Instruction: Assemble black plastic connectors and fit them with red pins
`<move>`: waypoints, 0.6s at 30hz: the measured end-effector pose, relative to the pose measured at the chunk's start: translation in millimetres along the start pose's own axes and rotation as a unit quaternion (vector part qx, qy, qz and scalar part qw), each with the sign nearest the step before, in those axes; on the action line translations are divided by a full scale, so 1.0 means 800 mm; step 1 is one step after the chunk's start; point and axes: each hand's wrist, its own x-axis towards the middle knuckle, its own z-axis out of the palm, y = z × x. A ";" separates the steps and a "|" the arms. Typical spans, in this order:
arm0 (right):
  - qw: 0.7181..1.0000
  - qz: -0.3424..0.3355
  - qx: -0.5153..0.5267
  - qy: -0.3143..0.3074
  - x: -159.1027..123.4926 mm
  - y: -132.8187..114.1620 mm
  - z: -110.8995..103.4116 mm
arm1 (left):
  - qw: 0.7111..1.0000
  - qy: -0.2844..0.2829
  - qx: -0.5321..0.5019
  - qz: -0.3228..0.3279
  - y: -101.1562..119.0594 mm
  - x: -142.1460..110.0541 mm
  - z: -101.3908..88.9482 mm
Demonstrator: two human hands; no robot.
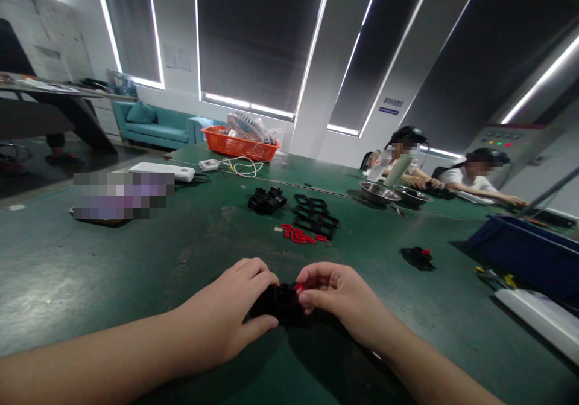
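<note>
Close in front of me a black plastic part [286, 298] rests on the green tabletop. My left hand [239, 302] grips its left side between thumb and fingers. At its right side, my right hand [332, 287] pinches a small red plastic piece [299, 289] against it; how far the piece sits in the part is hidden by my fingers. Beyond my hands lie several loose red pieces [301, 236]. Black rectangular frames [314, 213] are spread just behind them, with a cluster of black parts [266, 200] to the left.
Off to the right sits a black part with a red piece [418, 257], near a dark blue bin [529, 251] and a white casing [538, 317]. Metal bowls [380, 194], an orange basket [239, 145] and a white power bank [163, 171] stand farther back. Two people work across the table.
</note>
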 end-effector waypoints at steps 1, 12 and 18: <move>1.000 0.000 -0.001 -0.002 0.000 0.001 0.000 | 1.000 -0.001 0.001 0.000 0.000 0.000 0.000; 1.000 0.001 -0.030 0.003 0.000 0.001 -0.002 | 1.000 -0.003 -0.001 0.000 -0.001 0.000 0.000; 0.999 0.010 -0.049 -0.019 -0.003 -0.002 -0.002 | 1.000 -0.011 -0.006 -0.007 0.004 0.001 -0.004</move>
